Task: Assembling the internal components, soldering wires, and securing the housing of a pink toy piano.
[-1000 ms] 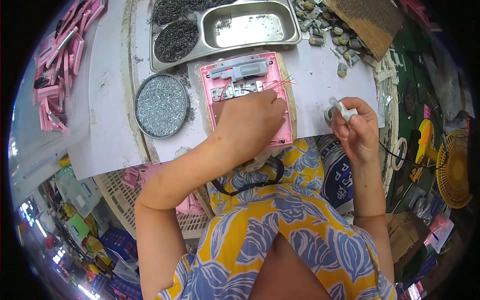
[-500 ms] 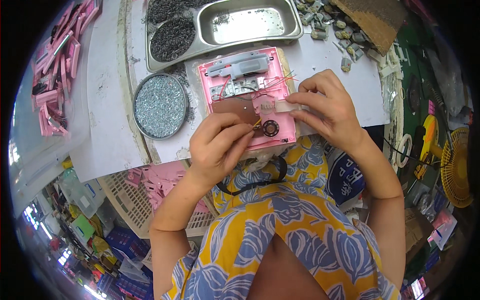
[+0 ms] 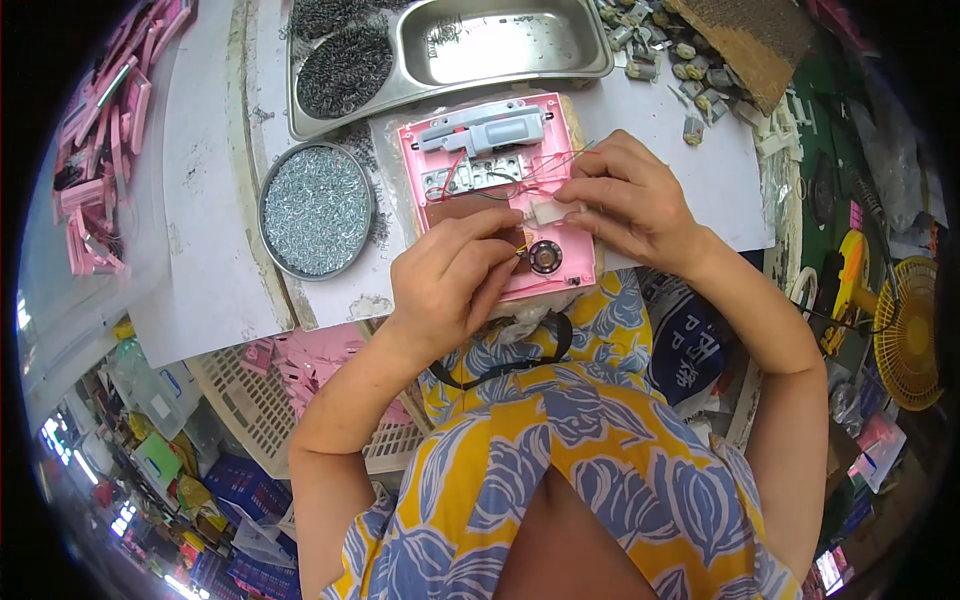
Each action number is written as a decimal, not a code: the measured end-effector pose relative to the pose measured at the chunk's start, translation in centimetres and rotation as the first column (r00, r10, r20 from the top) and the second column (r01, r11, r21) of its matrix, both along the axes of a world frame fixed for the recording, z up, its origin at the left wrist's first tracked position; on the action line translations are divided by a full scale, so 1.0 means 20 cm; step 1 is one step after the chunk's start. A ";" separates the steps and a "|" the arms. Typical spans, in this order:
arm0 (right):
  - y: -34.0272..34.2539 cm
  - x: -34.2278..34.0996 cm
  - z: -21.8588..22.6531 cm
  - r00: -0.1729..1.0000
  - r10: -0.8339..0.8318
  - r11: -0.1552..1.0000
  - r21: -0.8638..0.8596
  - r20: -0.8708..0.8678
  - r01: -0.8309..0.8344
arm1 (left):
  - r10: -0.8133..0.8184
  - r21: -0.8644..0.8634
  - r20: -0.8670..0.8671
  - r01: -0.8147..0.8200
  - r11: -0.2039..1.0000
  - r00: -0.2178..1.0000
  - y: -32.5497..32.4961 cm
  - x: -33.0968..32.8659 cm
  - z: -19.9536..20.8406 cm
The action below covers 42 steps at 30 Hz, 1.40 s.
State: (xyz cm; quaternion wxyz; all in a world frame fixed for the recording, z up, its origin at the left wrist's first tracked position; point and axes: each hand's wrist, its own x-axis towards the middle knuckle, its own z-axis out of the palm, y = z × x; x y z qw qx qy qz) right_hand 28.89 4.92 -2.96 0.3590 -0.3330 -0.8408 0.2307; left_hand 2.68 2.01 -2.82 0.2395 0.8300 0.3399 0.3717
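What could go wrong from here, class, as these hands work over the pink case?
The thin wires beside the right hand might snag or get trapped under the white piece it holds. The left hand, close to the yellow wires, might tug them loose. The open dish near that hand could be knocked, spilling its small metal bits.

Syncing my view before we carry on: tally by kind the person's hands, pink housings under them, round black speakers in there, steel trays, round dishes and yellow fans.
Hands, left hand and right hand: 2
Pink housing: 1
Round black speaker: 1
Steel tray: 1
Round dish: 1
Yellow fan: 1
Total: 7
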 end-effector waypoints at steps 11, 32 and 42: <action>-0.09 -0.07 0.12 0.943 -0.132 0.990 -0.008 0.307 0.141 | -0.170 0.063 -0.292 0.197 0.978 0.941 0.06 0.02 0.08; 0.05 0.04 0.33 0.967 -0.217 0.944 -0.226 0.131 0.242 | 0.117 -0.668 0.236 0.073 0.741 0.965 0.19 0.24 0.27; -0.21 0.24 0.32 0.921 -0.195 0.512 -0.836 -0.338 -0.198 | -0.451 -0.700 0.131 0.404 0.588 0.883 0.28 0.37 0.38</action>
